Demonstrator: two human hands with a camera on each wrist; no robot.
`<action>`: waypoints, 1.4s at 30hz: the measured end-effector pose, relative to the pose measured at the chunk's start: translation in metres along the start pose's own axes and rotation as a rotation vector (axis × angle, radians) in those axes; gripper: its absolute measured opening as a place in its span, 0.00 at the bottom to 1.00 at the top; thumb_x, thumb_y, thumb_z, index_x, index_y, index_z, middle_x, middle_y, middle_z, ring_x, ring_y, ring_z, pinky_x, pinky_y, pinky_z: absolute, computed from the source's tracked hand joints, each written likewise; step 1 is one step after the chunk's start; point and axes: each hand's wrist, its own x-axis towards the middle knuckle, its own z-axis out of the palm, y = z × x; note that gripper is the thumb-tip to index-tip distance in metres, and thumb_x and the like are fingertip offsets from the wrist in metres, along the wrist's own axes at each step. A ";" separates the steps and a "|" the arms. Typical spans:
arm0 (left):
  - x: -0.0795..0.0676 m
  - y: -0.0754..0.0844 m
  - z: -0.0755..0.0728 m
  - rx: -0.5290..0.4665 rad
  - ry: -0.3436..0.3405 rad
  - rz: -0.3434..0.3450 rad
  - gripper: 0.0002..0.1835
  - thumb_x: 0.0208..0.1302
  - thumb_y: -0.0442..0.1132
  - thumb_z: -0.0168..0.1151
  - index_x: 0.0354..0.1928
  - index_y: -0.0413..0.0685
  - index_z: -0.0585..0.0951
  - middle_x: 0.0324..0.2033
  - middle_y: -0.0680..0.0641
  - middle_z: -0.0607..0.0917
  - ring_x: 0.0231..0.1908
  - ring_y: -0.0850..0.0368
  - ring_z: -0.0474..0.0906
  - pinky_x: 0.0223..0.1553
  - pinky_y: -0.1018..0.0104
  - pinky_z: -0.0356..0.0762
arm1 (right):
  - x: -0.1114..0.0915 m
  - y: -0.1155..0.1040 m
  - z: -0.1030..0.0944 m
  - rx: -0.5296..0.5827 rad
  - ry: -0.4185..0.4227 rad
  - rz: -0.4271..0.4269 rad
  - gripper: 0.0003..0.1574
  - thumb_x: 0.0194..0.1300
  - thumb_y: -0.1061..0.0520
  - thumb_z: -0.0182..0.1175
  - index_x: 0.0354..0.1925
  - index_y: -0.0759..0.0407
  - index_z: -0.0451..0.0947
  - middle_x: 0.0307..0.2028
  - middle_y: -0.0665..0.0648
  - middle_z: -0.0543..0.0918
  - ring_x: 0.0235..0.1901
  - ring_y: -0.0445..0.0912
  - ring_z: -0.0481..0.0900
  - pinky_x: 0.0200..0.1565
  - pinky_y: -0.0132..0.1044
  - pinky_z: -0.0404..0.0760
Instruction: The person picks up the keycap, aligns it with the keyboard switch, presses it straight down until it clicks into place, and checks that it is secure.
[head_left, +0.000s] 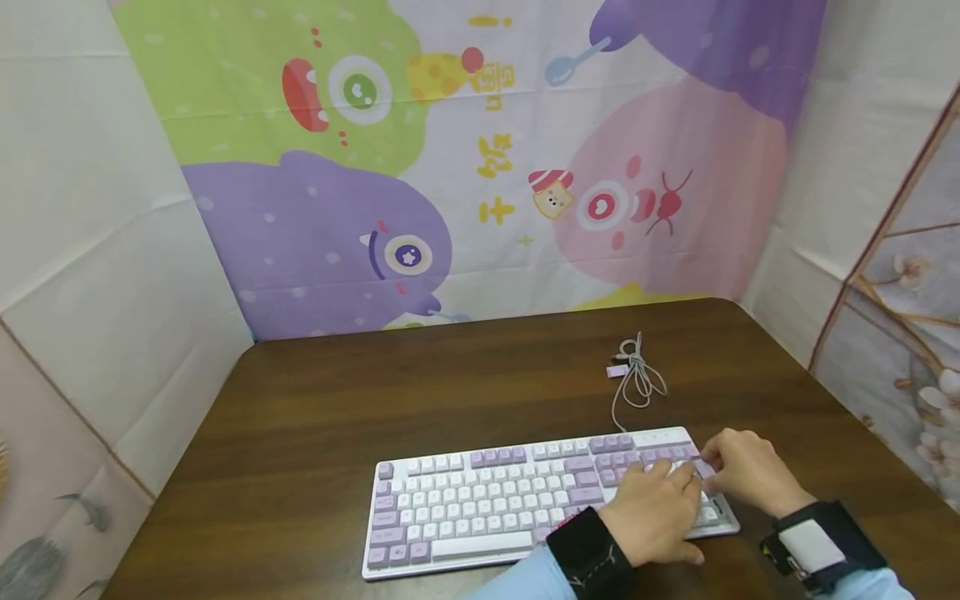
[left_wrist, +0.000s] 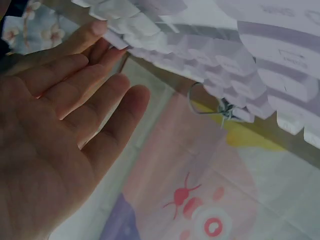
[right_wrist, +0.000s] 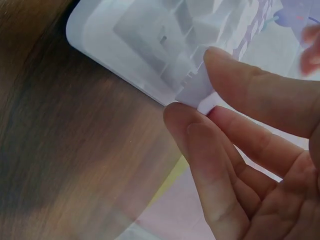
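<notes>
A white and lilac keyboard (head_left: 468, 504) lies on the brown table. My left hand (head_left: 652, 508) is over its right-hand keys with the fingers mostly straight; in the left wrist view no object lies in the palm. At the keyboard's right edge, my right hand (head_left: 752, 473) pinches a lilac keycap (right_wrist: 196, 90) between thumb and index finger. The right wrist view shows a recessed spot without a keycap (right_wrist: 150, 47) near the keyboard's corner. Whether the pinched keycap is still seated on its switch, I cannot tell.
A coiled pale cable (head_left: 637, 379) with a lilac plug end (head_left: 617, 371) lies behind the keyboard. The brown table (head_left: 300, 417) meets a cartoon-printed cloth (head_left: 495, 250) at its back edge. Pale cloths hang on both sides.
</notes>
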 end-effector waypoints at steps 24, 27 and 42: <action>0.035 0.010 0.021 -0.046 -0.004 -0.078 0.38 0.42 0.76 0.57 0.56 0.69 0.70 0.49 0.68 0.75 0.48 0.71 0.69 0.43 0.71 0.69 | 0.013 0.011 -0.001 0.024 -0.057 -0.143 0.09 0.32 0.67 0.68 0.18 0.57 0.81 0.15 0.47 0.76 0.18 0.38 0.65 0.21 0.31 0.64; 0.035 0.009 0.023 -0.046 0.013 -0.077 0.38 0.43 0.76 0.56 0.56 0.70 0.70 0.52 0.69 0.74 0.48 0.71 0.68 0.42 0.71 0.68 | 0.012 0.014 0.001 0.040 -0.052 -0.153 0.10 0.31 0.66 0.69 0.18 0.56 0.80 0.13 0.45 0.73 0.16 0.36 0.64 0.20 0.29 0.62; 0.036 0.016 0.020 0.037 -0.033 -0.114 0.38 0.36 0.79 0.57 0.53 0.77 0.71 0.48 0.73 0.72 0.43 0.71 0.66 0.38 0.72 0.67 | 0.010 0.020 0.003 0.068 -0.064 -0.178 0.11 0.32 0.66 0.66 0.17 0.53 0.77 0.13 0.43 0.71 0.15 0.32 0.62 0.20 0.27 0.61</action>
